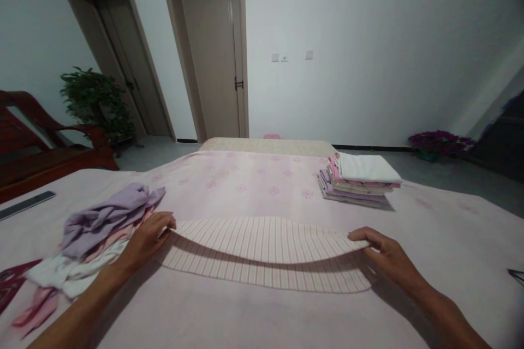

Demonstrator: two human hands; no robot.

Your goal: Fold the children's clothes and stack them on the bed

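A striped cloth [262,237], cream with thin red lines, lies doubled over on the pink table cover. Its upper layer is raised at the near edge and sags in the middle, with the lower layer [262,278] showing beneath. My left hand [158,232] pinches the upper layer's left corner. At the opposite corner, my right hand [379,248] grips the same layer between thumb and fingers. Close by my left hand is a crumpled heap with a lavender cloth [110,215] on top and a white cloth [82,272] below.
A stack of folded cloths [360,180] stands at the back right, a white one on top. The pink floral cover [254,191] spreads over the table. At far left lie a dark flat object [27,204] and a red item [16,283]. A wooden bench [53,136] stands beyond.
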